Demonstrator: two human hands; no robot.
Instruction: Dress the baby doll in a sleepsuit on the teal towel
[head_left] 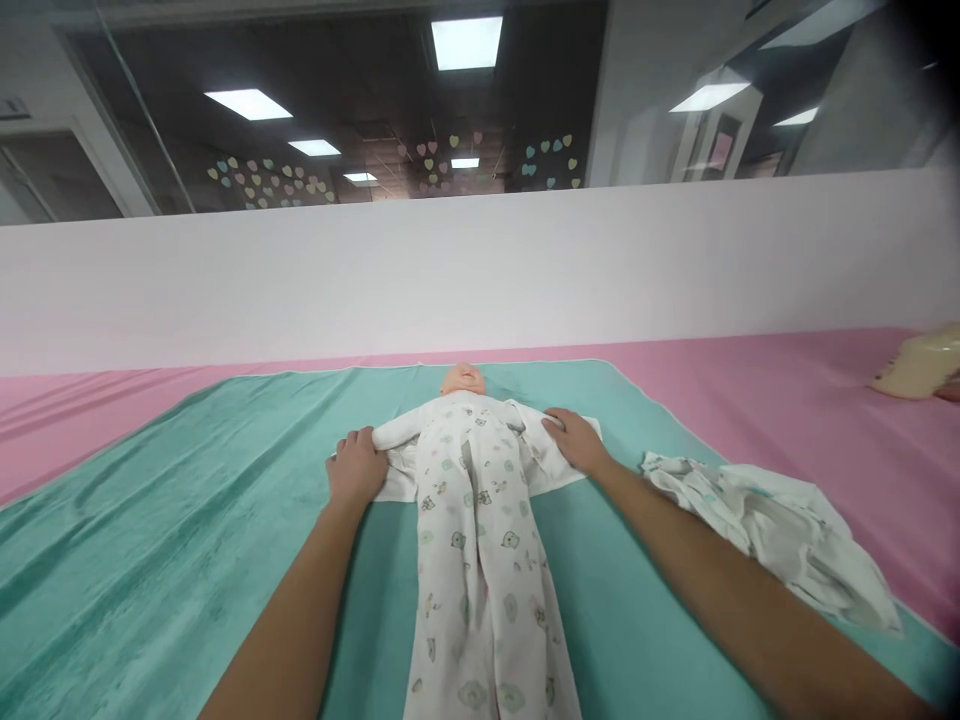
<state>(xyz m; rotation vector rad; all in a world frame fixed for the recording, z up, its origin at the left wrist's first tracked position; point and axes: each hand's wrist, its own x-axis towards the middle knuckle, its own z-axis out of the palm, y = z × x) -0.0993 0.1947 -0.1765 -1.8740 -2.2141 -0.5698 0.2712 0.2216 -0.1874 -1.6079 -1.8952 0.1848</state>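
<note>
A baby doll lies on its back in the middle, its head (pixel 463 378) at the far end and its face turned up. It wears white printed baby clothes (pixel 480 520), whose long lower part runs down towards me. White sleeves spread out to both sides over a white cloth (pixel 397 485). My left hand (pixel 358 465) is closed round the end of the left sleeve (pixel 397 430). On the other side my right hand (pixel 576 440) has its fingers curled on the right sleeve (pixel 536 428); its fingertips are partly hidden.
Under the doll a teal blanket (pixel 225 510) lies over a pink sheet (pixel 787 390). A crumpled white printed cloth (pixel 787 520) rests to the right, beyond my forearm. At the far right edge is a beige rounded object (pixel 919 362). A low white wall (pixel 450 270) stands behind.
</note>
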